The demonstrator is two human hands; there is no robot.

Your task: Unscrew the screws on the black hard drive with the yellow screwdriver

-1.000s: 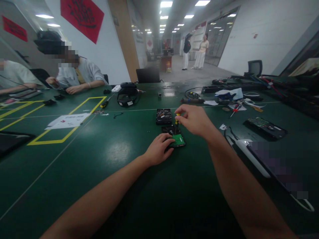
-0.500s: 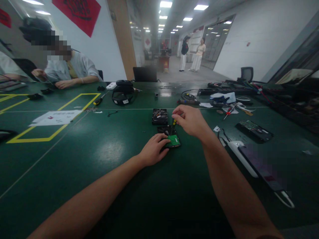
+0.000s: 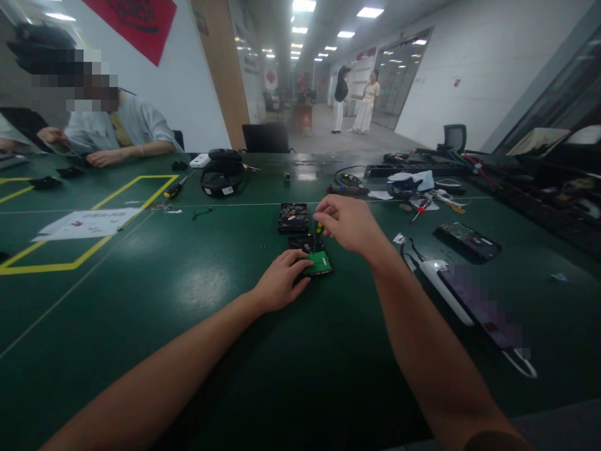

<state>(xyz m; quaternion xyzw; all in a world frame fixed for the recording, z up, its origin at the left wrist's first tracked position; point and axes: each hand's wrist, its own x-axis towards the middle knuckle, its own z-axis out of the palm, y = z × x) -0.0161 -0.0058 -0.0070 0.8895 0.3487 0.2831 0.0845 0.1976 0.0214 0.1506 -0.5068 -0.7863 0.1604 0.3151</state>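
My left hand grips the near left side of a hard drive, its fingers on the green circuit board and its thumb by the near edge. In my right hand is a small screwdriver with a yellow and black handle. It stands nearly upright, its shaft pointing down at the drive's far part; I cannot make out whether the tip sits in a screw. Just beyond lies a second black hard drive, apart from both hands.
On the right lie another hard drive, a white power bank or phone-like device and a red screwdriver. A yellow screwdriver, a black headset-like strap and paper sheets lie leftward. A person sits across the table.
The whole view has shifted slightly, so things appear farther left. Both hands keep their places at the hard drive, and the screwdriver stays in my right hand.
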